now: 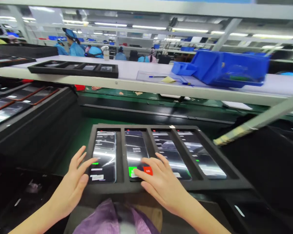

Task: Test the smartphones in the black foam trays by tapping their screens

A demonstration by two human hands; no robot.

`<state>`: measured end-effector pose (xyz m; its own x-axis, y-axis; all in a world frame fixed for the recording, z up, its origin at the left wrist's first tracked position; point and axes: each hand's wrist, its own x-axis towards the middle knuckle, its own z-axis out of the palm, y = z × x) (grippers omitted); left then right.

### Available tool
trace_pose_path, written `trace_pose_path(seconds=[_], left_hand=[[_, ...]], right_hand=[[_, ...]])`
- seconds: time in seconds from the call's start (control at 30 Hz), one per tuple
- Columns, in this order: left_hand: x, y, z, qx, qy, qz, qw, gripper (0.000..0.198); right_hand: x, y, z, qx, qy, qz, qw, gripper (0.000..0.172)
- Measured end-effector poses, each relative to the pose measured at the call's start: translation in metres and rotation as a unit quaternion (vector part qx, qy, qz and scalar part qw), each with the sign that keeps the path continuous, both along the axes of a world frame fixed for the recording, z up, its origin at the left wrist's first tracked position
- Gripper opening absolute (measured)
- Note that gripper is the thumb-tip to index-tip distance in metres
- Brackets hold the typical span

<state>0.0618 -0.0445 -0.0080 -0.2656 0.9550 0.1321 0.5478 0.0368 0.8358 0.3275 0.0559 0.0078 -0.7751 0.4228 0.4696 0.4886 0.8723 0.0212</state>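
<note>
A black foam tray (122,187) lies in front of me with several phones in its slots, screens up. My left hand (74,183) is open, fingers spread over the lower edge of the leftmost phone (104,152). My right hand (158,182) is open too. Its fingertips rest on the second phone (136,149), which shows a green and a red patch near its bottom end. Two more phones (172,152) fill the slots to the right.
Stacked black trays with phones (19,100) stand on the left. A shelf above carries another black tray (73,69), a blue bin (229,68) and papers. A green conveyor (146,97) runs behind. Other workers in blue stand far back. Purple cloth (107,217) lies below.
</note>
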Motion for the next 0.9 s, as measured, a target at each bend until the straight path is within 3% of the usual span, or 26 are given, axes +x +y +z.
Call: trace_pose_path(seconds=[0.1, 0.23, 0.4, 0.53, 0.63, 0.9], left_hand=[[-0.012, -0.009, -0.013, 0.033, 0.088, -0.048, 0.994, 0.045], [-0.026, -0.015, -0.029, 0.082, 0.242, -0.090, 0.963, 0.052], [-0.027, -0.013, -0.026, 0.128, 0.375, -0.121, 0.910, 0.056], [-0.025, -0.012, -0.022, 0.134, 0.391, -0.098, 0.905, 0.062], [-0.021, -0.012, -0.023, 0.127, 0.386, -0.074, 0.911, 0.060], [-0.014, -0.008, -0.026, 0.074, 0.333, -0.061, 0.938, 0.056]], right_hand=[[0.008, 0.009, -0.008, 0.007, 0.016, 0.002, 1.000, 0.033], [0.018, 0.018, -0.023, -0.023, 0.020, -0.010, 0.999, 0.036], [0.014, 0.016, -0.018, -0.014, -0.016, -0.004, 1.000, 0.033], [0.009, 0.015, -0.007, 0.008, -0.042, 0.010, 0.999, 0.030], [0.015, 0.015, -0.006, 0.017, -0.003, 0.000, 1.000, 0.032], [0.068, 0.023, -0.016, 0.026, 0.152, -0.119, 0.981, 0.035]])
